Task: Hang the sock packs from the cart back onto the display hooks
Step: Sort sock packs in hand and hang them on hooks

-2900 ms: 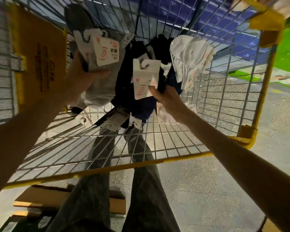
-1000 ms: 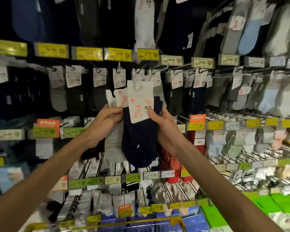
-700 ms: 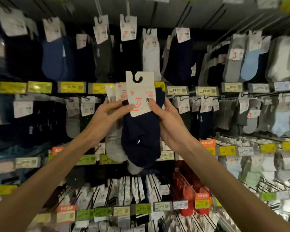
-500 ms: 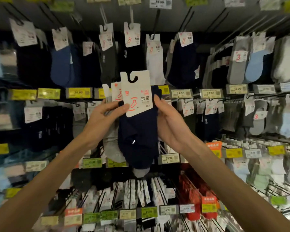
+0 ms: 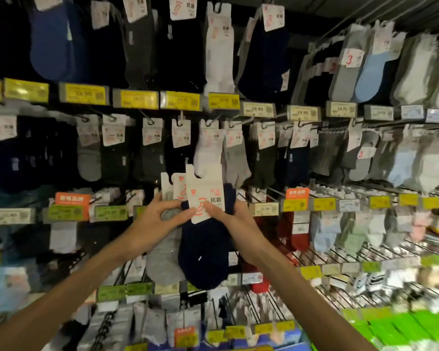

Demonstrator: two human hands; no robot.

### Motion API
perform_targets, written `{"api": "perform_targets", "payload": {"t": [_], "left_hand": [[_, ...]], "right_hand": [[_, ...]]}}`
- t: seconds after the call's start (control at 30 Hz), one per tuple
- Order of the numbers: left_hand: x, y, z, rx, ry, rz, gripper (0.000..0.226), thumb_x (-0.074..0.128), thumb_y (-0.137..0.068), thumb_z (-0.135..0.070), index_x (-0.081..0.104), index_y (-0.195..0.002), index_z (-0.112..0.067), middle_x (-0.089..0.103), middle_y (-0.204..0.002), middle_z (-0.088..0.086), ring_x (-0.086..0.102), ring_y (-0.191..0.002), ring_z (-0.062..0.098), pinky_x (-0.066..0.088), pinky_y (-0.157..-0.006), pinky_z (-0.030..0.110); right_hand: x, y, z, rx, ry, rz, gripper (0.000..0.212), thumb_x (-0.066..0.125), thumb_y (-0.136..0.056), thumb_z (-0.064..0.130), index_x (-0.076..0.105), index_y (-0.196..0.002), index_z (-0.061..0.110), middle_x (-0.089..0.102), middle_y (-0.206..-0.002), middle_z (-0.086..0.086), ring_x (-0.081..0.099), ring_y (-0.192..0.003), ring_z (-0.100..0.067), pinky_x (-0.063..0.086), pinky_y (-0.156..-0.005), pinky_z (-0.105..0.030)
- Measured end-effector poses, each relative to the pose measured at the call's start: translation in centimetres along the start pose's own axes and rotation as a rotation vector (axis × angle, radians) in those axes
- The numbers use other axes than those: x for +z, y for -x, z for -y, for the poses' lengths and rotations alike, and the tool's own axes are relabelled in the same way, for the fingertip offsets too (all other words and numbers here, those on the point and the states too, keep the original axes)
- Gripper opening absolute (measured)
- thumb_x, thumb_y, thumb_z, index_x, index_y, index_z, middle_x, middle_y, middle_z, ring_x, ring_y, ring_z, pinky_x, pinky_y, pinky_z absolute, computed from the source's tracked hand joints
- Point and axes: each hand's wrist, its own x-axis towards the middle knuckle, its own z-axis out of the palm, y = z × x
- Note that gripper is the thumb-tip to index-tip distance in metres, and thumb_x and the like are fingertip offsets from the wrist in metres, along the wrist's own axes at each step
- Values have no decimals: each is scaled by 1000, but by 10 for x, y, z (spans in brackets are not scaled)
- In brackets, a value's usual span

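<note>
Both packs are out of the cart and sit lower against the display than 0.5 s ago. The navy pack's (image 5: 203,252) card (image 5: 205,198) now has its notch just under the middle row's white sock (image 5: 208,153). My right hand (image 5: 230,222) pinches that card, thumb on its front. My left hand (image 5: 159,220) holds the grey pack (image 5: 162,257) behind and touches the card's edge. Neither pack is on a hook (image 5: 180,120) yet. I judge I'm matching 1 first.
</note>
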Motion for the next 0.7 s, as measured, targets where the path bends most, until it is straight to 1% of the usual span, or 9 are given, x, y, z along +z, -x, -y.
{"api": "perform_targets", "payload": {"t": [0.07,0.1,0.17,0.3,0.43,0.5,0.57,0.63,0.7], "left_hand": [[27,10,29,-65,25,68,34,72,-75,-57,74,-108,-50,53,-138,-15,47,-125,-12,36,-113,22],[41,16,40,-105,37,71,33,74,-72,-56,73,-105,-53,51,-137,-17,46,-123,-15,35,-114,25],[70,27,61,-162,50,83,29,75,-68,-55,72,-97,-60,50,-128,-21,45,-116,-20,35,-111,22],[110,39,87,-201,88,151,27,74,-73,-51,76,-100,-50,62,-125,-15,49,-123,-3,41,-110,30],[136,46,95,-219,24,203,17,68,-75,-57,72,-91,-62,65,-108,-40,47,-115,-8,37,-101,26],[149,49,98,-222,48,215,15,68,-76,-53,70,-85,-65,64,-102,-43,48,-109,-16,35,-103,31],[159,52,101,-254,80,205,14,68,-76,-51,72,-84,-62,66,-101,-40,50,-112,-10,34,-108,36],[164,53,105,-302,118,206,12,70,-77,-51,77,-86,-51,70,-102,-32,52,-114,-5,32,-108,32],[167,54,105,-317,139,199,13,70,-77,-52,78,-81,-42,74,-95,-23,55,-102,-11,35,-95,15]], "right_hand": [[-16,16,-32,140,-69,-79,32,66,-93,16,65,-124,8,71,-117,-11,68,-108,-26,57,-86,-33],[-24,24,-47,197,-93,-125,31,66,-92,17,66,-122,8,72,-116,-11,69,-107,-27,57,-84,-32],[-40,40,-72,284,-110,-200,30,67,-92,20,68,-119,7,72,-114,-10,70,-105,-27,57,-82,-34],[-68,61,-101,367,-133,-260,29,67,-92,20,68,-117,6,73,-113,-12,70,-104,-29,58,-86,-39],[-86,76,-113,399,-147,-285,25,65,-94,18,68,-117,9,74,-111,-9,71,-101,-25,59,-77,-31],[-93,84,-120,408,-136,-292,25,65,-94,19,68,-117,10,74,-111,-8,71,-102,-25,58,-79,-31],[-100,89,-126,413,-133,-306,25,66,-93,20,69,-117,11,74,-111,-8,71,-103,-26,58,-82,-34],[-105,89,-129,417,-133,-319,24,67,-93,22,70,-115,14,74,-111,-9,71,-102,-27,58,-83,-36],[-109,88,-132,419,-139,-324,23,67,-93,22,71,-114,15,74,-111,-9,71,-102,-27,58,-83,-37]]}}
